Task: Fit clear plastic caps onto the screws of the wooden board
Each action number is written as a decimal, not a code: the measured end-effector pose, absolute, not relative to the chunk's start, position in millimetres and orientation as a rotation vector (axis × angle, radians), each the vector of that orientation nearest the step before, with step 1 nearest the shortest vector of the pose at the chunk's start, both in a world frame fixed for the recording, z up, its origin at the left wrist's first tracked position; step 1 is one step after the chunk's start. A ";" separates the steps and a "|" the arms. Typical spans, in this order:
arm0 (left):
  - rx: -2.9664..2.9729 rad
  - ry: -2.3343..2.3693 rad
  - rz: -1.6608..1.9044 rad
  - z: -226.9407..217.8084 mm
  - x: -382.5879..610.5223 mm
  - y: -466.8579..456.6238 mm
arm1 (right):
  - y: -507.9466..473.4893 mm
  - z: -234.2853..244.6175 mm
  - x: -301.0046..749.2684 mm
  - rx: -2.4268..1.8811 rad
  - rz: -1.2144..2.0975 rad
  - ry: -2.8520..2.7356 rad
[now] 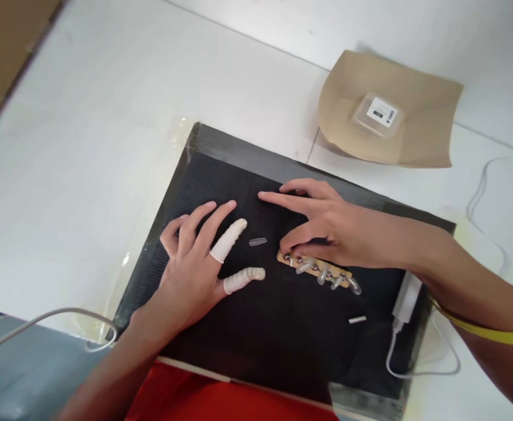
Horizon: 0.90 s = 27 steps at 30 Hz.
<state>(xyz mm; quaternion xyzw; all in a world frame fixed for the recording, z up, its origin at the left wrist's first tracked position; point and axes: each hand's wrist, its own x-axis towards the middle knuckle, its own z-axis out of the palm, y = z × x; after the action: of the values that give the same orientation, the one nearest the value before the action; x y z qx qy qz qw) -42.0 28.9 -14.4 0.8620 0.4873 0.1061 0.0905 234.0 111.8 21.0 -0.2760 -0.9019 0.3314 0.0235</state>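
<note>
My left hand (pixel 195 257) is spread over the black ribbed mat, its fingers apart and holding nothing. White finger cots cover its thumb and index finger. A loose clear false nail tip (pixel 257 241) lies just off those fingers. My right hand (pixel 322 225) pinches the left end of a narrow wooden strip (pixel 344 275) with thumb and index finger, while its other fingers reach out to the left. Several clear nail tips (pixel 322 275) are attached along the strip beside small round metal pieces. The exact contact under the right fingertips is partly hidden.
A small white stick (pixel 357 319) and a white device with a cable (pixel 406 298) lie on the black mat (pixel 256 333). Beyond it, brown paper (pixel 427 128) bears a labelled clear plastic box (pixel 377 115). Another cable (pixel 50 316) crosses at left.
</note>
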 end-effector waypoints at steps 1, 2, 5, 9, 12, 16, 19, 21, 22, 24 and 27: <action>2.560 1.448 0.315 -14.6 -42.2 28.9 | 112.2 20.4 233.5 -0.849 1.016 -2.801; 2.553 1.448 0.314 -14.8 -42.4 28.9 | 112.5 19.8 233.2 -0.842 0.999 -2.806; 2.525 1.450 0.300 -15.5 -43.1 28.7 | 112.8 18.2 232.8 -0.820 0.959 -2.811; 2.508 1.453 0.306 -15.9 -43.2 28.4 | 112.5 17.8 232.4 -0.807 0.991 -2.810; 2.511 1.453 0.305 -16.0 -42.9 28.4 | 112.6 18.2 232.4 -0.802 1.008 -2.807; 2.516 1.467 0.300 -15.9 -42.3 28.6 | 114.1 17.3 233.2 -0.779 1.018 -2.779; 2.509 1.468 0.293 -15.7 -41.8 28.5 | 115.3 16.6 233.3 -0.771 1.012 -2.775; 2.509 1.468 0.290 -15.5 -41.5 28.5 | 115.4 16.8 232.8 -0.764 1.002 -2.781; 2.509 1.470 0.292 -15.4 -41.4 28.5 | 115.1 16.9 232.6 -0.761 0.998 -2.785; 2.513 1.478 0.296 -15.3 -41.4 28.6 | 114.0 17.4 232.4 -0.751 0.984 -2.784; 2.517 1.477 0.298 -15.4 -41.3 28.9 | 111.8 17.9 233.2 -0.749 0.974 -2.763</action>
<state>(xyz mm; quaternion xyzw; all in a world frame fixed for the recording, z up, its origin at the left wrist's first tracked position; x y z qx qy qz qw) -41.3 28.9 -15.4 0.8533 0.5009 0.1011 0.1039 233.2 111.8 17.9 -0.2472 -0.9121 0.3217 0.0590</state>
